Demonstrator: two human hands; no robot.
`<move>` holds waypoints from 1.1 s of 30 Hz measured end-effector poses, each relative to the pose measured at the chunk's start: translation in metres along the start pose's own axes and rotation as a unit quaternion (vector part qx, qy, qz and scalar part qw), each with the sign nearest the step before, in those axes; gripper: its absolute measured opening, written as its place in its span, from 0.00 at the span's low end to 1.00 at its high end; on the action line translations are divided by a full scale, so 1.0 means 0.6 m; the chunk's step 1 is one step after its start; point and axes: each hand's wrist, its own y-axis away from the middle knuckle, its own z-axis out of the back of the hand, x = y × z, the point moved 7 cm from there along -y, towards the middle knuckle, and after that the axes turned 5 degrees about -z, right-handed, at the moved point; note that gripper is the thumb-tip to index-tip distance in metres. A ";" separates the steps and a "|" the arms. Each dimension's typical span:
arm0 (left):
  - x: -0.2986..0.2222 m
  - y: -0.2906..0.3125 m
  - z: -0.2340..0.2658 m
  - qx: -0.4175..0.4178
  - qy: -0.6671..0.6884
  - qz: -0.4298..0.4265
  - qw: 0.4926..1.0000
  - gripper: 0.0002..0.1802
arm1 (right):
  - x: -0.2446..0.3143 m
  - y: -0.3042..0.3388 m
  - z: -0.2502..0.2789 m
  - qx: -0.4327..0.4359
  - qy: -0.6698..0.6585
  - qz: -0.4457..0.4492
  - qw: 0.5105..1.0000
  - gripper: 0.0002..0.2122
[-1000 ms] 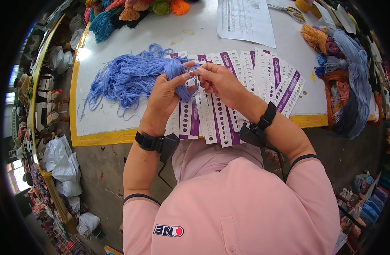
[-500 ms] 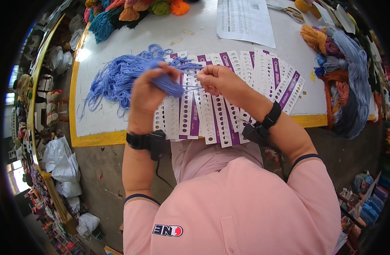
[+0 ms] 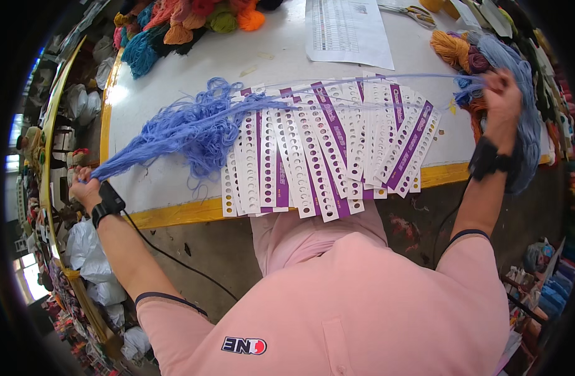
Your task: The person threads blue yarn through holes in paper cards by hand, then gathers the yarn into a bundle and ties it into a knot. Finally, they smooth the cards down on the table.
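Observation:
A loose bundle of blue thread lies on the left half of the table. My left hand, beyond the table's left edge, is closed on the gathered end of this bundle. Far to the right, my right hand is closed on a few blue strands, which stretch taut across the table from the bundle. Under the strands, white and purple cards with punched holes are fanned out along the near edge.
Colourful yarn skeins are heaped at the far left. More skeins hang at the right edge near my right hand. A printed sheet and scissors lie at the back. White plastic bags stand left of the table.
My hands were close together over the cards and have moved wide apart. The left went to the left with the bundle's end; the right drew strands out to the right.

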 end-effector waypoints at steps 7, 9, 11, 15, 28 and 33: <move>0.046 0.038 -0.074 0.018 -0.227 -0.103 0.968 0.11 | 0.162 0.034 0.063 -0.254 0.294 0.341 0.856 0.10; 0.018 0.060 -0.062 -0.114 -0.316 -0.168 0.927 0.11 | 0.226 0.017 0.127 -0.322 0.366 0.359 0.796 0.11; -0.028 0.101 -0.064 -0.284 -0.518 -0.222 0.776 0.20 | 0.320 0.054 0.150 -0.378 0.528 0.421 0.634 0.13; -0.111 0.125 -0.108 -0.311 -0.681 -0.318 0.581 0.25 | 0.413 0.116 0.149 -0.403 0.438 0.534 0.601 0.13; 0.593 0.591 -0.428 0.225 -0.148 0.437 0.858 0.18 | -0.492 0.247 -0.197 0.340 0.484 -0.132 0.796 0.06; 0.647 0.602 -0.444 0.189 -0.216 0.464 0.838 0.12 | -0.500 0.251 -0.198 0.364 0.428 -0.122 0.818 0.05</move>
